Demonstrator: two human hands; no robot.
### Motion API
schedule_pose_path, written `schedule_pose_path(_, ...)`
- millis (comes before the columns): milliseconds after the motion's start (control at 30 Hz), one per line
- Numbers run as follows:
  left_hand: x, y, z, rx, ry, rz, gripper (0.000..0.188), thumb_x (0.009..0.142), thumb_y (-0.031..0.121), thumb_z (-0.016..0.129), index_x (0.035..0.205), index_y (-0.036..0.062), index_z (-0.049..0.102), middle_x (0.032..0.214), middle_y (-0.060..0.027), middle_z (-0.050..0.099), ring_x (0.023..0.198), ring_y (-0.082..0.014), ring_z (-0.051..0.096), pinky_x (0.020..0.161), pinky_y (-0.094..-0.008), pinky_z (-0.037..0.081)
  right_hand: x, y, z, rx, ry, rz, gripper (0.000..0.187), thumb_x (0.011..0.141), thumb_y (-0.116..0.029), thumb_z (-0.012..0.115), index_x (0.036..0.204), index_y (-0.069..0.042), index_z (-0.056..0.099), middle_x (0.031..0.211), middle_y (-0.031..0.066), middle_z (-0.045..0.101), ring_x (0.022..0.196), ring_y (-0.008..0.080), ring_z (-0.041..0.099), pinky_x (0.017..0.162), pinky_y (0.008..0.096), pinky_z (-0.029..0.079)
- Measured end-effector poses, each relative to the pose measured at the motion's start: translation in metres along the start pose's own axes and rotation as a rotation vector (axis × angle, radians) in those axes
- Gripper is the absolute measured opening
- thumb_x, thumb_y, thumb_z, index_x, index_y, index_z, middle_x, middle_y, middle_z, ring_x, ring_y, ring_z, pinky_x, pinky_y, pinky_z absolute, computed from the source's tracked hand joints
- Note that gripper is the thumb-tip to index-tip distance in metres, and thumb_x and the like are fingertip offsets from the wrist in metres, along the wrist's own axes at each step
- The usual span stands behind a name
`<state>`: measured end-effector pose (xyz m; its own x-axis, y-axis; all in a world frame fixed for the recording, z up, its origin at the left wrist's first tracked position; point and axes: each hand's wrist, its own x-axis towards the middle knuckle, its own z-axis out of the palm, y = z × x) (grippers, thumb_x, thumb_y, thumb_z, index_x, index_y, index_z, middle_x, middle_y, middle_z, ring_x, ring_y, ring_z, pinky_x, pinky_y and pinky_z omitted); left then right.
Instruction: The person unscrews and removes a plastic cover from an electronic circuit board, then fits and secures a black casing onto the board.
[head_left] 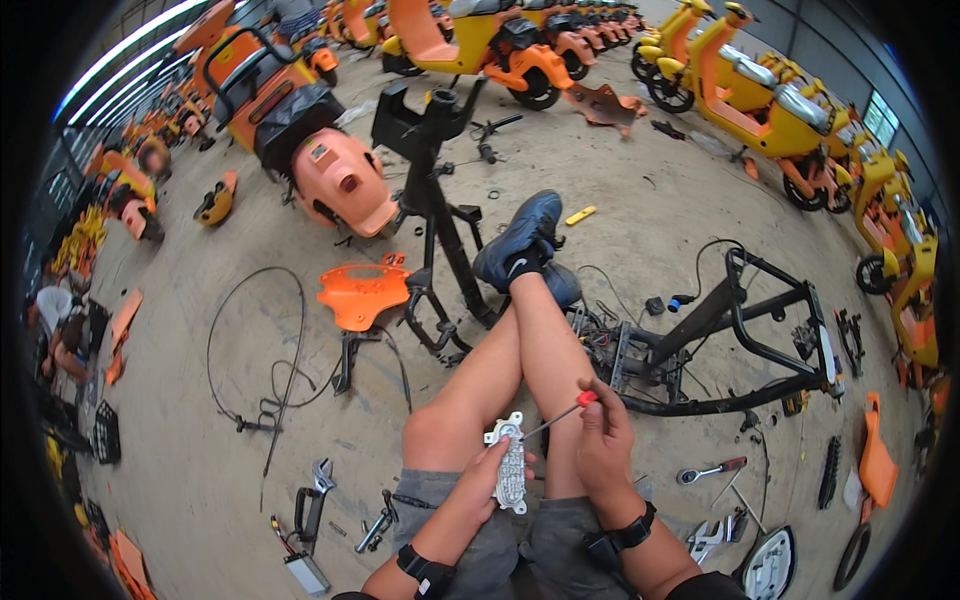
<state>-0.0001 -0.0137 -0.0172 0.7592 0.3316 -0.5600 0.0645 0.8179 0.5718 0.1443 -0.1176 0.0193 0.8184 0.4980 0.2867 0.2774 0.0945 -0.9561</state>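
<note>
Above my lap, my left hand (478,486) is closed round a silvery-white oblong part (512,478) with small mounting tabs at both ends and a ribbed face; it could be a lamp housing. My right hand (607,442) pinches the red handle of a screwdriver (556,420). Its thin shaft slants down to the left, and the tip is at the part's upper end. Whether it sits in a screw is too small to tell. My crossed legs are stretched out beneath both hands.
A black scooter frame (715,325) lies to the right, and another frame (432,190) stands ahead. An orange panel (362,296), a looped cable (212,330), an adjustable wrench (321,478) and a ratchet (712,471) lie around me. Scooters (770,120) line the hall; a person (62,325) crouches far left.
</note>
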Motion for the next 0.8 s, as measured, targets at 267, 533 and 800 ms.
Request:
schedule_pose_path(267,0.002,-0.006,0.001,-0.01,-0.075,0.079,0.04,0.106,0.034,0.038,0.129,0.0032,0.049,0.094,-0.0115,0.065,0.077,-0.0194,0.067,0.066,-0.0318,0.056,0.003,0.009,-0.009,0.25,0.085,0.149,0.026,0.09,-0.01,0.071,0.108,-0.002,0.054,0.093,0.0024,0.058,0.082,0.0068,0.052,0.075,0.0207,0.045)
schedule_pose_path(533,-0.008,-0.01,0.0,0.077,-0.071,0.128,0.042,0.104,0.034,0.044,0.136,0.0061,0.047,0.103,-0.0104,0.067,0.086,-0.0189,0.067,0.075,-0.0317,0.056,0.0,0.026,-0.006,0.336,0.332,0.184,0.02,0.096,-0.018,0.063,0.106,-0.006,0.051,0.086,-0.0005,0.054,0.072,0.0047,0.05,0.063,0.0207,0.042)
schedule_pose_path(800,-0.098,0.053,-0.022,0.362,0.146,0.555,0.04,0.096,0.021,0.061,0.129,0.002,0.05,0.103,-0.0077,0.066,0.087,-0.0166,0.067,0.078,-0.0312,0.055,0.005,0.007,-0.005,0.649,0.325,0.118,0.016,0.102,-0.018,0.053,0.108,-0.004,0.048,0.089,0.0034,0.055,0.066,0.0078,0.051,0.061,0.0229,0.045)
